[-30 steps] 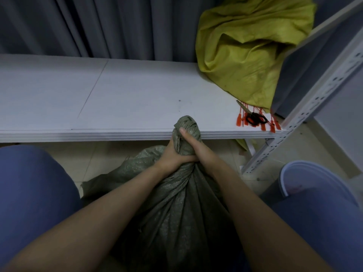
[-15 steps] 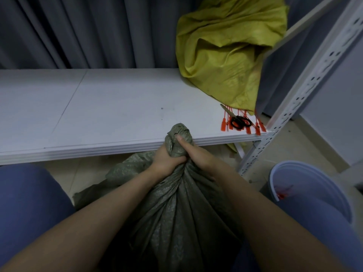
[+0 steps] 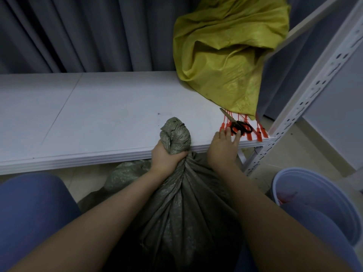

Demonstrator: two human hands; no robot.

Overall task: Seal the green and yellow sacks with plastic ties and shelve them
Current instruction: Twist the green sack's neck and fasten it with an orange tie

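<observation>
A full green woven sack [image 3: 184, 209] stands on the floor between my knees. My left hand [image 3: 167, 156] is shut on its bunched neck, whose twisted top pokes up above my fist. My right hand [image 3: 224, 148] is off the sack, fingers spread at the shelf's front edge, fingertips touching the orange plastic ties [image 3: 259, 132]. Black-handled scissors [image 3: 238, 125] lie on top of those ties. A yellow sack [image 3: 225, 55] slumps at the right end of the white shelf [image 3: 98, 114], its corner over the ties.
A perforated white shelf upright [image 3: 306, 103] rises on the right. A pale blue bucket [image 3: 312, 203] stands on the floor at the right, with red scraps inside. Grey curtains [image 3: 78, 32] hang behind the shelf. My knees in blue flank the sack.
My right hand let go of the green sack's neck and moved right to the ties on the shelf. My left hand alone holds the neck now.
</observation>
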